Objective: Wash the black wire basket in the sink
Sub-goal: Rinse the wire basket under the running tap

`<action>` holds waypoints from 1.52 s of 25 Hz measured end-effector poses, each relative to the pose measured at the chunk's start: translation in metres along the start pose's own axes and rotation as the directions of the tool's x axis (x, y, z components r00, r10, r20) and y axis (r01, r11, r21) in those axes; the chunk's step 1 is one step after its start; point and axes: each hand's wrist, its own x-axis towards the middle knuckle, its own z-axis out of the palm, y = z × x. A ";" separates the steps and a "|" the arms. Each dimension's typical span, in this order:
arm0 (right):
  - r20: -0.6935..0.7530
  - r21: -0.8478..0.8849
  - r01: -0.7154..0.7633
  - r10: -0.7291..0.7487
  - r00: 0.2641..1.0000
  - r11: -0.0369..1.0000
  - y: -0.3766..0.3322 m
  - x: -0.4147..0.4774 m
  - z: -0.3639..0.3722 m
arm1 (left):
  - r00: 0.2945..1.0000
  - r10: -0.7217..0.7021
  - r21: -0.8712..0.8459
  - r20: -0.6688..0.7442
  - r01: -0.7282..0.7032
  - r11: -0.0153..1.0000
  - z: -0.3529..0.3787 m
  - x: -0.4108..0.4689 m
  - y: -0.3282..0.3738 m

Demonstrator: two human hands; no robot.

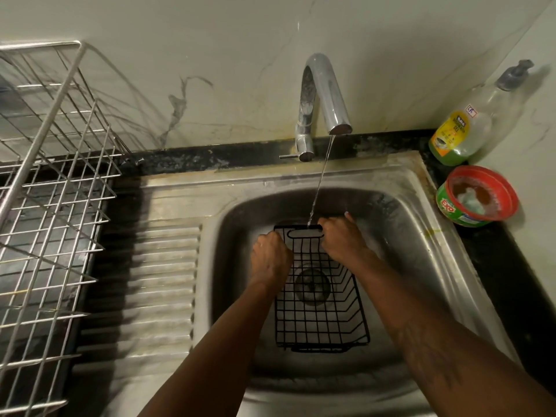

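At the far left a stainless wire dish rack stands on the black worktop, its grid sides rising toward the marbled wall. Beside it lies the ribbed steel drainboard, which runs into the sink, a steel basin with rounded corners. In the basin, the left hand is curled over the far left edge of the black wire basket, knuckles up, with the forearm reaching in from the lower edge of the view. The basket sits inside the basin, its long side running away from the person and its open grid over the round drain strainer, which shows through the wires. Behind the basin a chrome tap arches forward, and a thin stream of water falls from its spout onto the basket's far end, by the looped handle between the two hands. The right hand grips the far right corner of the basket, fingers wrapped round the rim, so both hands are clamped on the same end. To the right, in the corner of the worktop, stands a pump bottle of green dish liquid, and just in front of it an open green tub with a red rim, holding soapy paste and a pale scrubber.
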 end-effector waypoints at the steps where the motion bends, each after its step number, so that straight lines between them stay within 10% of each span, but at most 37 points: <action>1: -0.010 -0.032 0.008 -0.008 1.000 0.999 -0.006 0.003 0.002 | 1.000 0.004 -0.001 -0.002 -0.004 1.000 0.000 -0.001 0.003; 8: 0.062 0.302 0.222 -0.252 0.966 0.927 -0.055 0.010 -0.001 | 0.994 0.107 0.010 -0.006 -0.107 0.994 0.006 -0.005 0.014; 29: -0.017 0.054 0.087 -0.086 0.996 0.995 -0.012 0.011 0.013 | 1.000 0.027 -0.045 0.012 -0.027 0.999 0.016 0.003 0.014; 38: -0.165 0.285 0.154 -0.110 0.980 0.946 -0.010 -0.001 0.006 | 1.000 -0.013 -0.043 -0.019 0.013 0.999 0.009 0.016 -0.012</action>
